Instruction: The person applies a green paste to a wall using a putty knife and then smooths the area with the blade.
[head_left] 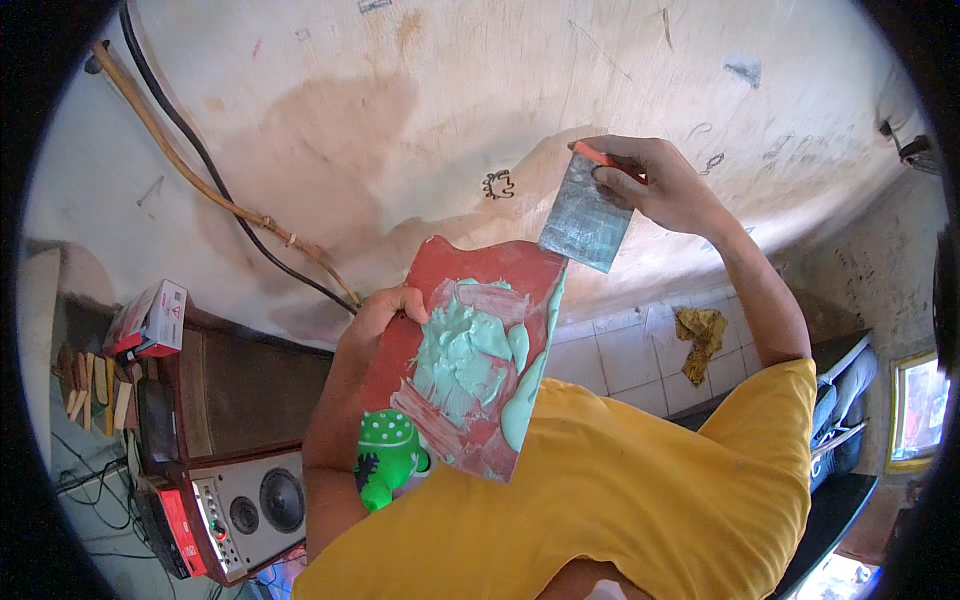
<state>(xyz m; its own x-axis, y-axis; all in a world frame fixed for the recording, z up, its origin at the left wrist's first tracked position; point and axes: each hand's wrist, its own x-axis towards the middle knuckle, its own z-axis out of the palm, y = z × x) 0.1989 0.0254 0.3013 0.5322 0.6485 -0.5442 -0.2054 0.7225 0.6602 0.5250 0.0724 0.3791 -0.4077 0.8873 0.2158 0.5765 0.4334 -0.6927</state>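
My left hand (398, 304) grips the edge of a flat red board (485, 260), thumb on its upper face. Mint-green putty (455, 345) lies thick on the middle of the board, with more along its right edge. Up to the right, my right hand (668, 182) is closed on a putty scraper (585, 215) with a wide grey blade and an orange grip. Smears mark the blade. Its lower corner comes close to the board's upper right corner; whether they touch I cannot tell. Behind both is a stained pale wall (340, 130) with dark scribbles.
A wooden cabinet (250, 395) with a speaker (255, 505) stands at the left, a white and red box (150, 318) on top. Beside my left arm is a green polka-dotted object (388, 440). A yellowish cloth (700, 340) lies on the tiled floor (630, 362). A black cable (185, 135) and pole run down the wall.
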